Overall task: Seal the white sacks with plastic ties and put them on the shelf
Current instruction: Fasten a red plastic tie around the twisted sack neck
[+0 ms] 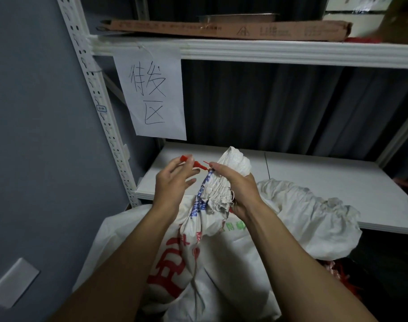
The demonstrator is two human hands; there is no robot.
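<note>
A white woven sack (pixel 221 252) with red, blue and green print stands in front of me, its mouth gathered into a bunch (pixel 235 161). My right hand (pixel 238 189) is closed around the gathered neck. My left hand (pixel 175 180) pinches a red plastic tie (pixel 196 163) just left of the neck, the tie's thin end reaching toward the sack. A second white sack (pixel 314 217) lies slumped to the right, its top resting on the edge of the lower white shelf (pixel 314 177).
A white metal rack has a perforated upright (pixel 98 101) on the left and an upper shelf (pixel 268 51) holding a long brown cardboard box (pixel 221 30). A handwritten paper sign (pixel 152 94) hangs from it. Grey wall is at left, dark curtain behind.
</note>
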